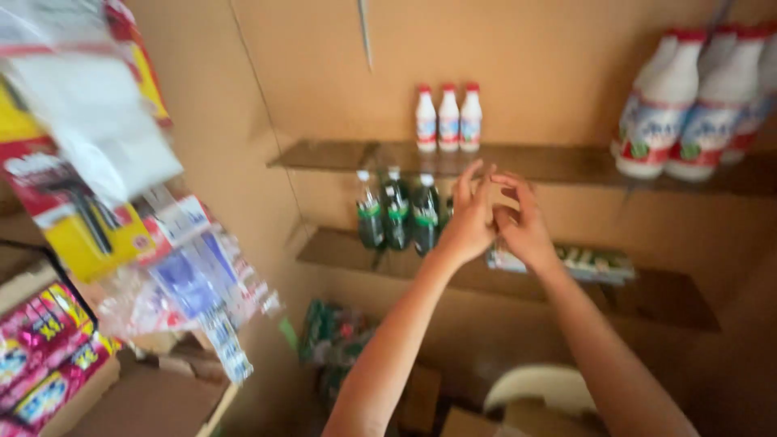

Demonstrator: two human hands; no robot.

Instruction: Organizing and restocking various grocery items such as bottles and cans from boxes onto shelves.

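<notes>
Green bottles [396, 214], four or so, stand at the lower shelf's [340, 251] left end, none lifted yet. Left hand [468, 222] and right hand [522, 226] hover together just beside them, fingers loosely spread, empty grip. Three white bottles [447, 119] on upper shelf [324, 154]; larger white ones [696, 105] at its right end, blurred, count unclear.

Tan board walls [550, 57] with 2 brown wall shelves [340, 155], warm dim light, pale chair back [538, 387] below.
</notes>
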